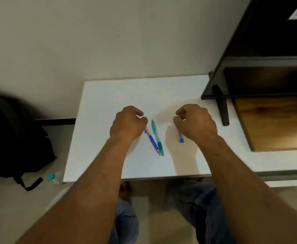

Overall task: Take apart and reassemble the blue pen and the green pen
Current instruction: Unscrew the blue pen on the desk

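The blue pen (152, 141) and the green pen (157, 136) lie side by side on the white table (109, 103), tips toward me. My left hand (126, 124) hovers with curled fingers over the blue pen's top end, which is hidden under the thumb. Whether it grips the pen does not show. To the right, a short blue pen piece (180, 137) sits just below my right hand (196, 122). That hand's fingers are curled, thumb near the index tip, with nothing visible between them.
A black shelf unit (260, 80) with a black leg (223, 110) stands at the table's right, above a wooden board (276, 124). On the floor to the left lie a black backpack (12, 138) and a bottle (55, 177). My legs show under the table's near edge.
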